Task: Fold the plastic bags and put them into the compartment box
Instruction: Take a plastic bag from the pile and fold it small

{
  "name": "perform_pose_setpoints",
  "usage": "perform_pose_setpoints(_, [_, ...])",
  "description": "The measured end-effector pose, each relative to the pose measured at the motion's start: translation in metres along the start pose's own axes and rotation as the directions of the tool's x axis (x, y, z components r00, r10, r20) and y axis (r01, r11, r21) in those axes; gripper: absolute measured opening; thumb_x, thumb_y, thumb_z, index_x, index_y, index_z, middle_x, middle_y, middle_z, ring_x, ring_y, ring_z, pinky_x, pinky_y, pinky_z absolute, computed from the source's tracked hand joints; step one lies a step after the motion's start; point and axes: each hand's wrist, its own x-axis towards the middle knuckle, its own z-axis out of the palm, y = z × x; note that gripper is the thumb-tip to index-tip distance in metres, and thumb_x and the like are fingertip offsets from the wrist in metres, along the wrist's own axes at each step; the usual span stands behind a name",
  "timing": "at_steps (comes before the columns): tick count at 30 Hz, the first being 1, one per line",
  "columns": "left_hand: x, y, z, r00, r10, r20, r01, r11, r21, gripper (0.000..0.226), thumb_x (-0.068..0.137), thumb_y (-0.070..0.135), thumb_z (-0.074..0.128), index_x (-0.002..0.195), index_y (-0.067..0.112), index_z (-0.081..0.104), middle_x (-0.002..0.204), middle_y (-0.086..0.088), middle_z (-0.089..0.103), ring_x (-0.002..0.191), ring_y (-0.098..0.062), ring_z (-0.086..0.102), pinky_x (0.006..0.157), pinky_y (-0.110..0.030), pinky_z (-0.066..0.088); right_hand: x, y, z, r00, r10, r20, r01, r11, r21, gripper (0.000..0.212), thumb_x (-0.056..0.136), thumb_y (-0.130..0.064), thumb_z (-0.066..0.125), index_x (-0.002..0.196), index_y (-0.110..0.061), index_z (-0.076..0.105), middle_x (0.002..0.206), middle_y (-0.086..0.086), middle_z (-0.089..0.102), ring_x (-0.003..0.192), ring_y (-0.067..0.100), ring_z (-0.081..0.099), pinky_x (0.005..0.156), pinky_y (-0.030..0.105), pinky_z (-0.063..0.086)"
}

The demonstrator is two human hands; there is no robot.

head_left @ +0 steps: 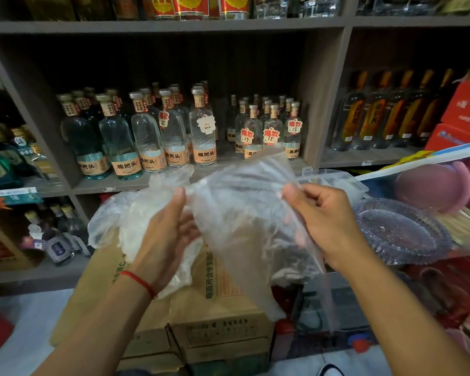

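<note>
We hold the clear plastic bag (244, 213) in the air just in front of the compartment box (334, 183), left hand (171, 229) and right hand (326, 218) each pinching a top corner between thumb and curled fingers. Its long axis hangs downward, tapering low. The slick film may slip or bunch, spoiling our fold.

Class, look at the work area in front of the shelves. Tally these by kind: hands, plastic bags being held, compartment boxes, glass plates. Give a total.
Hands: 2, left hand and right hand
Clear plastic bag held between them: 1
Clear compartment box: 1
Glass plate: 1
Total: 5
The heap of bags behind the left hand cannot be counted.
</note>
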Motion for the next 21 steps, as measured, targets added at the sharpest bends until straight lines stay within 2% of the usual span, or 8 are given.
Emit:
perform_pose_setpoints(2, [-0.004,-0.01,0.011,0.962,-0.158,0.221,0.164,0.986,-0.012,0.081,0.087,0.064,0.068,0.129,-0.005,0.061,0.123,-0.015,0.069,0.114,-0.03,0.065,0.104,-0.05,0.053,0.0,0.0,0.0,0.992,0.074,-0.1,-0.066,0.995,0.078,0.031,0.097,-0.04,0.071,0.093,-0.01,0.079,0.085,0.026,0.071,0.071,0.025,0.066,0.071,0.039,0.058])
perform_pose_setpoints(5, [-0.012,-0.017,0.024,0.915,-0.188,0.357,0.144,0.979,0.146,0.057,0.094,0.037,0.071,0.13,-0.007,0.06,0.123,-0.021,0.072,0.113,-0.034,0.071,0.094,-0.039,0.058,0.0,0.005,-0.001,0.97,0.153,-0.186,-0.132,0.984,0.121,0.028,0.1,-0.035,0.07,0.089,-0.011,0.08,0.09,0.023,0.075,0.072,0.019,0.073,0.069,0.034,0.062])
perform_pose_setpoints(7, [-0.013,-0.018,0.025,0.94,-0.165,0.299,0.131,0.983,0.131,0.038,0.094,0.019,0.07,0.126,-0.001,0.065,0.116,-0.023,0.074,0.104,-0.035,0.074,0.087,-0.039,0.061,0.0,0.009,-0.004,0.957,0.194,-0.217,-0.167,0.977,0.136,0.029,0.1,-0.034,0.069,0.086,-0.011,0.08,0.087,0.02,0.078,0.074,0.021,0.076,0.071,0.038,0.065])
perform_pose_setpoints(9, [-0.011,-0.019,0.022,0.958,-0.129,0.257,0.097,0.987,0.132,0.034,0.095,0.012,0.066,0.127,0.003,0.067,0.116,-0.023,0.074,0.106,-0.04,0.073,0.093,-0.045,0.06,0.002,0.013,-0.012,0.951,0.241,-0.193,-0.221,0.968,0.121,0.031,0.101,-0.039,0.066,0.092,-0.013,0.081,0.09,0.011,0.081,0.085,0.025,0.079,0.084,0.047,0.064])
perform_pose_setpoints(13, [-0.009,-0.016,0.016,0.972,-0.085,0.218,0.053,0.988,0.147,0.032,0.097,0.012,0.064,0.128,0.004,0.067,0.111,-0.022,0.076,0.101,-0.038,0.075,0.084,-0.039,0.062,0.0,0.021,-0.028,0.912,0.4,0.089,-0.406,0.911,0.072,0.06,0.088,-0.066,0.064,0.122,-0.018,0.075,0.107,0.005,0.081,0.097,0.025,0.077,0.1,0.048,0.053])
perform_pose_setpoints(15, [-0.008,-0.015,0.014,0.981,-0.071,0.181,0.043,0.987,0.155,0.032,0.095,0.015,0.066,0.125,0.003,0.068,0.108,-0.022,0.076,0.098,-0.036,0.076,0.079,-0.033,0.062,-0.005,0.023,-0.03,0.895,0.407,0.182,-0.412,0.911,-0.014,0.064,0.079,-0.058,0.074,0.134,-0.026,0.068,0.109,0.001,0.08,0.094,0.016,0.076,0.101,0.044,0.054])
perform_pose_setpoints(18, [-0.007,-0.015,0.011,0.989,-0.085,0.125,0.062,0.982,0.176,0.041,0.088,0.025,0.072,0.124,0.007,0.067,0.103,-0.025,0.076,0.096,-0.034,0.076,0.08,-0.033,0.062,-0.007,0.026,-0.029,0.93,0.354,0.101,-0.347,0.934,-0.08,0.064,0.085,-0.034,0.081,0.145,-0.033,0.056,0.118,0.011,0.076,0.102,0.015,0.076,0.098,0.036,0.056])
perform_pose_setpoints(21, [-0.005,-0.015,0.009,0.995,-0.086,0.053,0.076,0.984,0.162,0.049,0.082,0.02,0.077,0.127,0.014,0.059,0.098,-0.019,0.078,0.091,-0.029,0.077,0.081,-0.036,0.063,-0.007,0.026,-0.032,0.964,0.26,0.064,-0.259,0.966,-0.016,0.072,0.079,-0.037,0.081,0.146,-0.041,0.053,0.113,0.013,0.077,0.108,0.017,0.075,0.108,0.041,0.052])
